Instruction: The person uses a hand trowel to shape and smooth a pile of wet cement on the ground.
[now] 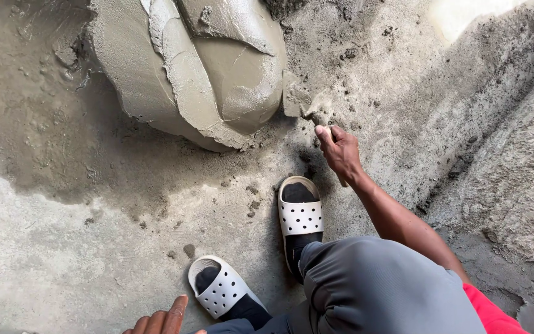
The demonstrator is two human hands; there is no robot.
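At the bottom edge the left hand (163, 321) is seen with fingers loose and nothing grasped, above white perforated slides (300, 213) on the rough concrete floor (63, 247), while a mortar-caked trowel (301, 102) is gripped by the right hand (340, 151) against the wet mortar heap (199, 68).

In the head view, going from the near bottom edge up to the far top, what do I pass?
Left hand at the bottom edge → nearer white slide sandal → farther white slide sandal → right hand gripping a trowel → big mound of wet grey mortar.
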